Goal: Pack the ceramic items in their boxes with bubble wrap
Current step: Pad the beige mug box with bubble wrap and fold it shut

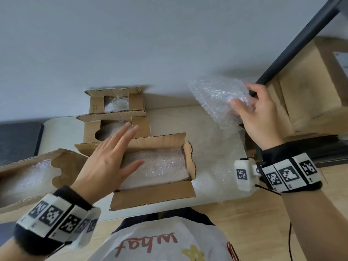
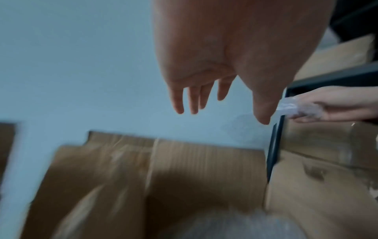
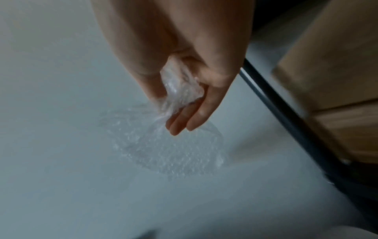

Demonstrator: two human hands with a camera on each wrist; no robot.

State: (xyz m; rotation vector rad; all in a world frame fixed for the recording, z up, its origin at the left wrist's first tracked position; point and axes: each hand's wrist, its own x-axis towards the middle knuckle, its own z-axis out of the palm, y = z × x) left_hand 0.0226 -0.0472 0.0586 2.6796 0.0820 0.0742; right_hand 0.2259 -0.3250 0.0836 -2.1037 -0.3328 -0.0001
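the right hand [image 1: 260, 117], in the right middle of the head view, pinches a loose sheet of bubble wrap [image 1: 218, 99] between thumb and fingers and holds it up off the table; the right wrist view shows the sheet bunched in that grip and fanning out below the fingertips. the left hand [image 1: 111, 157], lower left of centre, is spread flat with straight fingers, holding nothing, over the left edge of the nearest open box [image 1: 154, 194], its thumb reaching over the wrapped bundle [image 1: 158, 166] that lies inside; whether the palm actually touches the cardboard cannot be told. two smaller boxes [image 1: 116, 110] stand behind it toward the upper centre, each with wrap showing inside, and another open box [image 1: 28, 178] at the lower left edge also holds wrap. no bare ceramic shows anywhere, so the items seem to be already wrapped and boxed. the step in hand looks like padding: bringing the spare sheet to a box as a top layer. the next move probably calls for carrying the sheet leftward over the near box, laying it on the bundle, tucking it in with the free hand, then folding the flaps [image 1: 150, 196].
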